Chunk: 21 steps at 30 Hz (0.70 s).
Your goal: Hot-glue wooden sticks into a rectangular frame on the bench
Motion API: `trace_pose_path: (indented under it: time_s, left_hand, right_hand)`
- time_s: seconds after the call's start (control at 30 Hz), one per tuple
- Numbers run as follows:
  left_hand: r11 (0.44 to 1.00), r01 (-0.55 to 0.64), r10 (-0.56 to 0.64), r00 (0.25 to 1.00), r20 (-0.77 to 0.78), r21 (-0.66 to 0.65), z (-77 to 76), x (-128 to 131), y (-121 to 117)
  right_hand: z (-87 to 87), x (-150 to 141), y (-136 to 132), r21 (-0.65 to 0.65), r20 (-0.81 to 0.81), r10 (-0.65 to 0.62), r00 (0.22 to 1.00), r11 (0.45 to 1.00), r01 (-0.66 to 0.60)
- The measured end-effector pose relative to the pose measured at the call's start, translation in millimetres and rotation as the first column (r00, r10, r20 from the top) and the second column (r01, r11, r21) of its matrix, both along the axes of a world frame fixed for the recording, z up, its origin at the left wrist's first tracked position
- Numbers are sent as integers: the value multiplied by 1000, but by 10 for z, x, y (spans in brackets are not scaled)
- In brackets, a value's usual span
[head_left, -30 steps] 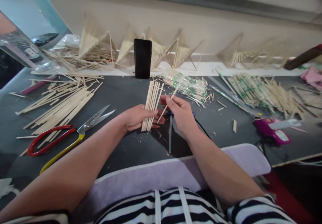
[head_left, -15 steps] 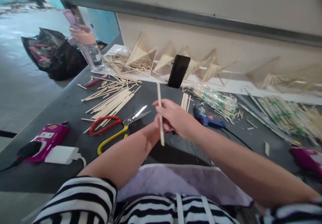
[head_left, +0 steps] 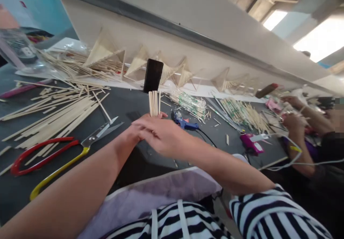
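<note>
Phone behind held sticks

1. Glaring, washed-out bright openings stand at upper right; elsewhere the light is soft and muted.
2. Deep shadow pools along the near part of the matte dark-grey tabletop.
3. The bundle of thin pale wooden sticks is well lit, its sticks distinct.
4. The clear plastic bottle with peach lid smears and stretches leftward.

The person wears a black-and-white striped top, two narrow white strips running down its front; the loose right sleeve, striped alike, leaves the forearm bare.
</note>
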<state>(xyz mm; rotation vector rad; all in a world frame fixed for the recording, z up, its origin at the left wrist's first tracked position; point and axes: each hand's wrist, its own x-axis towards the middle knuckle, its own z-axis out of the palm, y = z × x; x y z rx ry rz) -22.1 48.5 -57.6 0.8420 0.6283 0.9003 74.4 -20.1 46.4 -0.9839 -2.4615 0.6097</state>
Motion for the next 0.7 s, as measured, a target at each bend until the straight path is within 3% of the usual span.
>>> trace_pose_path:
  time_s: [0.1, 0.2, 0.3, 0.37, 0.47, 0.57, 0.63, 0.7]
  left_hand:
    - [997, 73, -73, 997, 3, -38, -3, 35, -9]
    - [992, 94, -95, 995, -14, -80, 18, 42, 3]
    - [994, 65, -68, 997, -25, -90, 44, 9, 38]
    - [996, 16, -19, 1000, -24, -92, 56, -15, 61]
    - [992, -28, 28, 1000, -4, -124, 45, -13, 69]
    - [982, 14, -6, 999, 45, -186, -25, 43, 38]
    - [980, 36, -29, 999, 36, -198, -81, 92, 4]
    - [978, 67, -63, 998, 26, -200, -115, 133, -30]
  right_hand:
    - [-39, 694, 36, 57, 13, -256, 967, 965, 255]
    - [-252, 1339, 135, 154, 163, -507, 846, 860, 486]
    - [-508, 1777, 171, 154, 292, -546, 785, 837, 525]
    - [-590, 1847, 170, 142, 253, -552, 794, 834, 534]
    - [-490, 1549, 227, 130, 106, -493, 864, 868, 479]
    - [-217, 853, 429, 175, 56, -356, 933, 923, 342]
    - [-66, 286, 646, 188, 104, -266, 959, 952, 243]
    - [-24, -248, 906, 153, 281, -232, 931, 969, 196]
